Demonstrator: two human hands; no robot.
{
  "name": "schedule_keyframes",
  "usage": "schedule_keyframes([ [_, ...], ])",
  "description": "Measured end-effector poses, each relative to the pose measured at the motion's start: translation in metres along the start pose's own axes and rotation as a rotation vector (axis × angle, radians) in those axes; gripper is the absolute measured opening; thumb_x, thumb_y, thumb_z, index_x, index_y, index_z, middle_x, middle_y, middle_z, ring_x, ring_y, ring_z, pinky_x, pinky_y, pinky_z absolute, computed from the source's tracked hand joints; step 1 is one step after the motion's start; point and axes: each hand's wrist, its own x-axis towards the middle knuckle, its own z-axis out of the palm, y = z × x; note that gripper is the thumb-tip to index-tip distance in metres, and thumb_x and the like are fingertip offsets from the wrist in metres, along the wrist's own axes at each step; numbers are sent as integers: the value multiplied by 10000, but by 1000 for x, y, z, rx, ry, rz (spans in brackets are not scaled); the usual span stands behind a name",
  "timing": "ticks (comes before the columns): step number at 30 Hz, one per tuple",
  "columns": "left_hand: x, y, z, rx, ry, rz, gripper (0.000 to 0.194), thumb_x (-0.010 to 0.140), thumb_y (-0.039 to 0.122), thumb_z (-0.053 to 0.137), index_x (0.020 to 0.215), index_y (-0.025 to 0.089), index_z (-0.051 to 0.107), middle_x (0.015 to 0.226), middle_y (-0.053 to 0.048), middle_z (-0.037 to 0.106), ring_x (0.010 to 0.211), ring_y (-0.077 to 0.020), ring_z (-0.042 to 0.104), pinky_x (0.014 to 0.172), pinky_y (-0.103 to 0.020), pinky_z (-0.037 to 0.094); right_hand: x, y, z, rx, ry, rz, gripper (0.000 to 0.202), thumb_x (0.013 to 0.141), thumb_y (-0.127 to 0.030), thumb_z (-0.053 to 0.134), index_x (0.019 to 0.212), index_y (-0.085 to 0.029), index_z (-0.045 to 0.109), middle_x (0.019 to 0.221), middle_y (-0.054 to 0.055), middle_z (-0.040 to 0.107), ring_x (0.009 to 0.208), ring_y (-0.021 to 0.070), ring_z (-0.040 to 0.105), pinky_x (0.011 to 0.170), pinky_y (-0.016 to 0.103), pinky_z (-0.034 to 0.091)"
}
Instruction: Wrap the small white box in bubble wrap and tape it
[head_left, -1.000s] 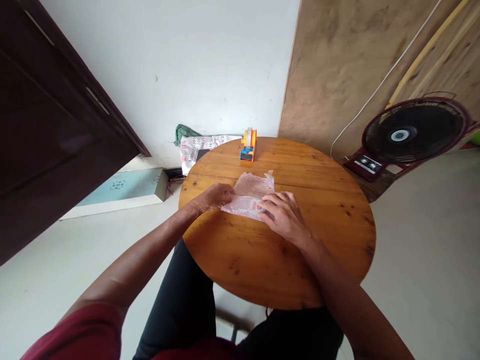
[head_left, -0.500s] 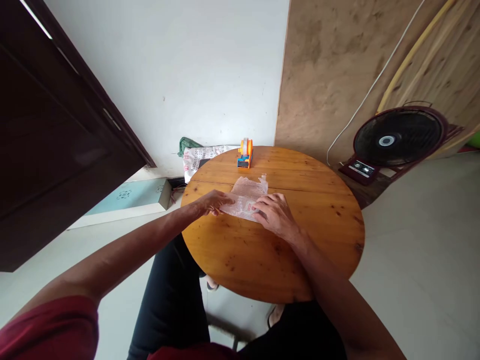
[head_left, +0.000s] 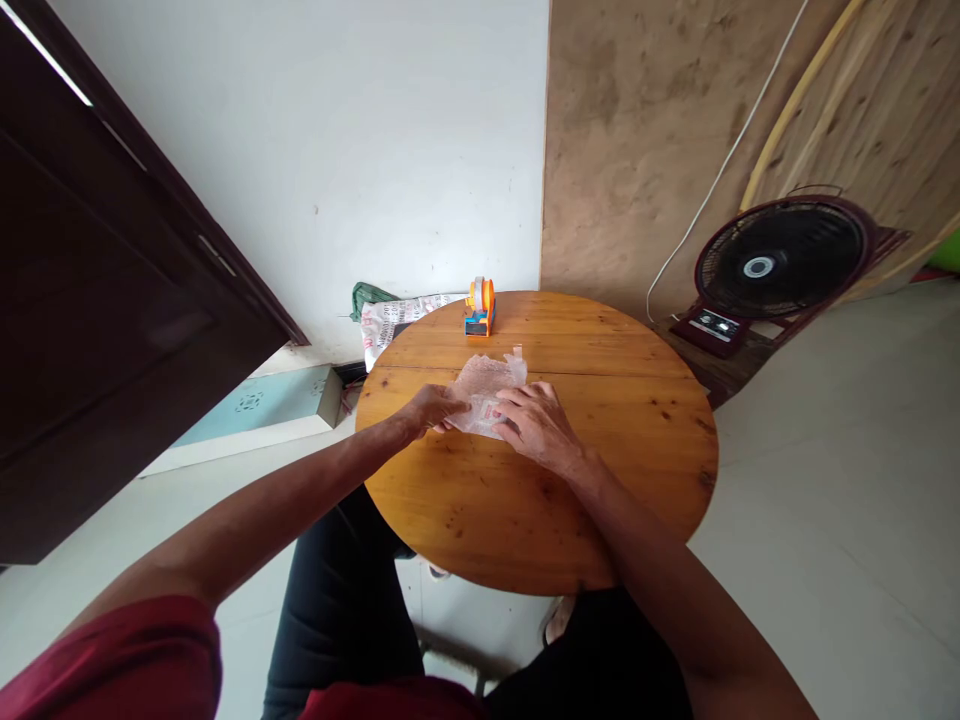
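Observation:
A sheet of clear bubble wrap (head_left: 484, 378) lies on the round wooden table (head_left: 600, 480), its near part folded over something with red print that shows faintly through. My left hand (head_left: 433, 408) pinches the left end of the folded part, thumb on top. On the right end rests my right hand (head_left: 538, 425), its fingers curled over and gripping the wrap. A short strip of clear tape seems to stick up at the sheet's far right corner. What lies inside the fold cannot be made out.
An orange and blue tape dispenser (head_left: 480, 308) stands near the table's far edge. Behind it are a printed white sack (head_left: 384, 325) and a green bag (head_left: 371, 298). A dark red fan (head_left: 780, 260) stands at the right, a pale blue box (head_left: 255, 400) on the floor at left.
The view has shifted slightly, so the table and fan appear further left. Both hands stay on the bubble wrap, and its folded near part looks shorter from front to back.

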Motion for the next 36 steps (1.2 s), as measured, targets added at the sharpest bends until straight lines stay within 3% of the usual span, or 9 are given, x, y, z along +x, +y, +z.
schedule_keyframes([
  [2,1,-1,5,-6,26,10,292,704,261,790,893,105,632,562,9,593,463,-96,525,458,-199,388,0,0,0,-5,-8,-3,151,943,-289,587,984,-217,713,1170,54,695,1066,231,547,939,401,299],
  [4,2,-4,8,-17,53,14,499,707,213,781,1150,105,579,557,33,587,443,-106,530,459,-205,406,0,0,0,-16,-10,-7,156,945,-292,585,977,-210,714,1183,63,693,1079,237,547,943,406,307],
  [6,3,-6,7,-33,83,15,762,712,190,774,1381,125,415,564,52,586,429,-114,533,460,-211,417,0,0,0,-22,-8,-14,161,946,-297,584,985,-208,713,1201,69,689,1092,243,547,946,412,315],
  [8,4,-9,7,-57,104,10,897,727,187,755,1479,129,269,575,56,585,424,-115,526,458,-215,419,0,1,0,-21,-8,-17,163,946,-300,588,997,-208,713,1207,73,688,1104,247,546,952,418,320],
  [11,3,-10,7,-102,104,-4,729,746,210,714,1389,71,400,581,36,576,439,-103,509,453,-212,408,0,1,0,-11,-12,-26,158,945,-297,596,1001,-208,714,1212,74,690,1162,256,532,980,429,317],
  [13,1,-8,10,-129,89,-4,473,734,218,694,1164,62,573,609,8,588,469,-95,514,445,-202,388,0,1,-1,-3,-15,-34,161,948,-295,595,1012,-206,713,1225,71,691,1202,261,519,996,437,314],
  [16,-3,-4,13,-156,89,22,251,698,211,676,917,100,622,665,-11,615,519,-91,533,434,-186,353,0,1,0,0,-22,-36,171,951,-298,597,1039,-204,710,1260,67,683,1243,273,506,1010,454,311],
  [27,-9,7,20,-195,58,64,268,669,283,670,893,141,629,689,1,617,548,-104,538,453,-199,349,1,-3,-2,-21,-50,-32,161,944,-256,605,1065,-199,693,1291,72,657,1292,279,474,1024,455,332],
  [36,-8,-7,1,-185,-30,-25,348,701,422,732,920,166,643,731,-18,619,569,-121,533,460,-207,390,1,-3,-5,-76,-31,-21,155,929,-305,621,1019,-215,709,1218,90,628,1108,267,505,945,414,358],
])
